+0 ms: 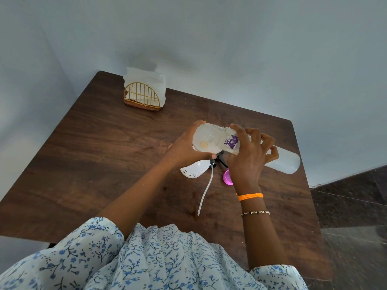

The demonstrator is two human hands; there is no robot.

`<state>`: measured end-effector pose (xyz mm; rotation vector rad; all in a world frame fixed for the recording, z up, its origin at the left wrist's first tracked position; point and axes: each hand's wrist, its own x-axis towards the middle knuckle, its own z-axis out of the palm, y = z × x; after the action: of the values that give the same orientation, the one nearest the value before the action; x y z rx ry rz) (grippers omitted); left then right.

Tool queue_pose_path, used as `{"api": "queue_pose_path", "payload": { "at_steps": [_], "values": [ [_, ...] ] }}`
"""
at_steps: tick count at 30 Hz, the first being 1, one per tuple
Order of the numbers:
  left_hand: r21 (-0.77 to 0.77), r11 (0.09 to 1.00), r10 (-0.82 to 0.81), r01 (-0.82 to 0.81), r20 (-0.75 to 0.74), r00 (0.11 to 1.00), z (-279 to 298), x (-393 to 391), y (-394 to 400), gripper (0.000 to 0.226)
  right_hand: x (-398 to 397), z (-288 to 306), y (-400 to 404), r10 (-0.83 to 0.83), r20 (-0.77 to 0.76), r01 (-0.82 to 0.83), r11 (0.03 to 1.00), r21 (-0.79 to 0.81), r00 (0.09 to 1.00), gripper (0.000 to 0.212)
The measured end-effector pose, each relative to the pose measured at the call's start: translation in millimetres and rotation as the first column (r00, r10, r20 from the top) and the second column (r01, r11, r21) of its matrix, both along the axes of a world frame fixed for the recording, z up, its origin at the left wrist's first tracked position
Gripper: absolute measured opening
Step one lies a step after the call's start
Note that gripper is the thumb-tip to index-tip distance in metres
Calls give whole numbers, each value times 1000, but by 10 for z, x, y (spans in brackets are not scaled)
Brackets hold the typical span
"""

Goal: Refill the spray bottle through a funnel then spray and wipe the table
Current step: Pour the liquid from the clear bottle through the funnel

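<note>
My left hand [184,151] grips a translucent white funnel [204,141] set on top of the white spray bottle [193,169], whose lower body shows below my hand. My right hand [249,158] holds a long clear refill bottle [282,162] with a purple label, tipped on its side with its threaded mouth over the funnel. The spray head [217,160], black with a long white dip tube [205,191], lies on the table between my arms. A pink cap [227,177] rests beside my right wrist.
The dark wooden table [104,153] stands in a corner against pale blue walls. A gold wire napkin holder [144,95] with white napkins sits at the far left edge. Dark stone floor [351,206] lies to the right.
</note>
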<state>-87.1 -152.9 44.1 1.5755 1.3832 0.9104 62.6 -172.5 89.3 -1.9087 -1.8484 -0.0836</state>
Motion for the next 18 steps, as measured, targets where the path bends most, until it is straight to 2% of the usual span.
{"api": "queue_pose_path", "payload": {
  "at_steps": [18],
  "values": [
    [11, 1000, -4, 4, -5, 1000, 2, 0, 2, 84, 7, 1, -2, 7, -7, -7, 1000, 2, 1000, 69]
  ]
}}
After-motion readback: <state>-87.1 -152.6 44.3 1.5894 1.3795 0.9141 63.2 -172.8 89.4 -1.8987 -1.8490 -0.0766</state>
